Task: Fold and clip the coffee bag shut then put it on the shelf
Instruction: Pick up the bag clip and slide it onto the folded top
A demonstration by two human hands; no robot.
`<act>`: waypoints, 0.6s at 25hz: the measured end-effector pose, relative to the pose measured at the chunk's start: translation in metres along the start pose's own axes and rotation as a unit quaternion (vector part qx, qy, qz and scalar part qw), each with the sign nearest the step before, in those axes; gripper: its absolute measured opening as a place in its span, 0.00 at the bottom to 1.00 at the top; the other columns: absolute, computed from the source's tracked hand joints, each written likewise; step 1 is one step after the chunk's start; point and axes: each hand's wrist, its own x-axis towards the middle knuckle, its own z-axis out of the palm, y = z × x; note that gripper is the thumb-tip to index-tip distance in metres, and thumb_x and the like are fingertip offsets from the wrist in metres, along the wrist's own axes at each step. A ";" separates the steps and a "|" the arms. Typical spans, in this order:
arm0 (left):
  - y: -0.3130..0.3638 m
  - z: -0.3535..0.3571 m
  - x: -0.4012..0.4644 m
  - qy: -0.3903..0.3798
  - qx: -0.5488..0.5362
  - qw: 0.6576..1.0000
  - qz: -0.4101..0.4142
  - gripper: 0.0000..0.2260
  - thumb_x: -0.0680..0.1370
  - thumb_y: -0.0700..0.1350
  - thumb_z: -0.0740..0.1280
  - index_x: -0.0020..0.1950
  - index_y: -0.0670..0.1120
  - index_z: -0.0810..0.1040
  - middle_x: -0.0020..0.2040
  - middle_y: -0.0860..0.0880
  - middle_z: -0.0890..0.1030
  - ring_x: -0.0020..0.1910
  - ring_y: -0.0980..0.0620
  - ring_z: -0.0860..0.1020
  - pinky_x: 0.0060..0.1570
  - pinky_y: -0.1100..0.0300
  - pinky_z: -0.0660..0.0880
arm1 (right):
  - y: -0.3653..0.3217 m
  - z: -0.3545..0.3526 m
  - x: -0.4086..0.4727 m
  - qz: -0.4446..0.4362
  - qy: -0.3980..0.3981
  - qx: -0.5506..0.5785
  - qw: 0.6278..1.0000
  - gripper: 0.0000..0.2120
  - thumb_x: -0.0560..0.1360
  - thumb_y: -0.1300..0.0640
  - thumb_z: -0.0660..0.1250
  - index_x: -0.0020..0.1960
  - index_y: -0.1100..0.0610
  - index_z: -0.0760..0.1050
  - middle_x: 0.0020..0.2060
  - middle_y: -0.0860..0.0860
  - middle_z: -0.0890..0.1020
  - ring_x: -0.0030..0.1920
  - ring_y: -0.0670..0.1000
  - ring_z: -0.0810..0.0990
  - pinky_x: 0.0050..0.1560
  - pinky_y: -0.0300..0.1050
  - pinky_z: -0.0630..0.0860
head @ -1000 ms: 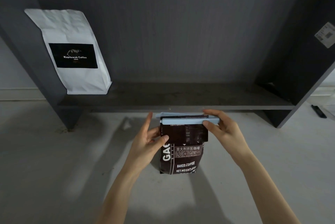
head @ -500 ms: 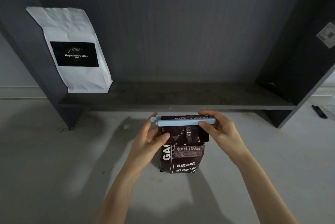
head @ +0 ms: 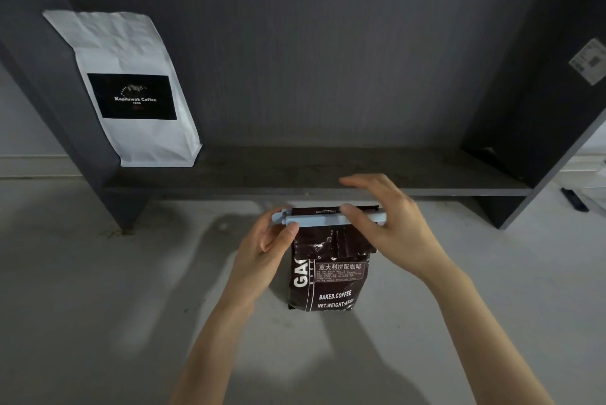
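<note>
Bag (head: 328, 276), dark brown, stands upright on the pale floor (head: 98, 306) at frame centre, just in front of the shelf (head: 328, 171) edge. Not yet on the shelf.

Shelf: dark unit filling the upper frame; board runs across the middle. One white bag (head: 137, 89) stands at upper left of the frame, leaning against the left side panel. Rest of the board is bare, so room beside it for the brown one.

Bag top is folded down; the flap lies over the front face above the label. Contents not visible; the body looks full and holds its shape.

Left hand (head: 262, 250), lower centre: thumb and fingers pinch the left end of the clip (head: 318, 219), near its hinge. Judgement: it steadies the clip and keeps the fold from springing open.

Right hand (head: 393, 230), centre right: thumb presses the front of the clip bar, fingers arched loosely above it, spread, the far ones not touching. Judgement: pressing the bar down to latch it.

Clip: light blue bar, level, across the folded top, a strip of dark bag edge showing above it. Right end hidden by the hand; cannot tell whether it is latched.

Small dark item on floor at far right, too small to identify.

Step in hand: clipping. Left: lift to shelf.
</note>
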 end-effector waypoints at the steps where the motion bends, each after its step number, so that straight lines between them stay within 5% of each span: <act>1: 0.000 0.000 0.000 -0.003 -0.004 1.000 0.001 0.13 0.69 0.52 0.65 0.53 0.53 0.76 0.45 0.65 0.83 0.49 0.67 0.78 0.45 0.78 0.71 | -0.007 0.002 0.005 -0.027 -0.019 -0.030 0.999 0.16 0.72 0.51 0.65 0.59 0.50 0.72 0.53 0.41 0.74 0.53 0.35 0.70 0.52 0.21 0.64; 5: 0.000 0.001 0.001 0.001 0.001 1.000 0.012 0.07 0.72 0.48 0.66 0.48 0.58 0.76 0.43 0.68 0.82 0.48 0.67 0.78 0.42 0.78 0.71 | -0.023 0.020 0.018 -0.037 -0.110 -0.123 0.986 0.19 0.72 0.48 0.64 0.61 0.54 0.71 0.57 0.53 0.78 0.57 0.51 0.75 0.61 0.49 0.70; 10: 0.001 0.000 0.002 0.008 -0.013 1.000 0.024 0.08 0.73 0.43 0.66 0.47 0.56 0.77 0.42 0.62 0.84 0.47 0.66 0.79 0.41 0.77 0.72 | -0.021 0.026 0.019 0.009 -0.150 -0.117 0.982 0.18 0.73 0.47 0.61 0.60 0.53 0.72 0.57 0.52 0.80 0.57 0.53 0.77 0.62 0.52 0.69; 15: 0.000 0.001 0.003 0.023 -0.023 0.999 0.022 0.08 0.74 0.40 0.65 0.49 0.51 0.77 0.46 0.56 0.82 0.44 0.67 0.79 0.41 0.78 0.71 | -0.022 0.033 0.015 0.015 -0.098 -0.119 0.988 0.13 0.73 0.50 0.63 0.55 0.54 0.75 0.50 0.52 0.83 0.50 0.54 0.79 0.60 0.49 0.68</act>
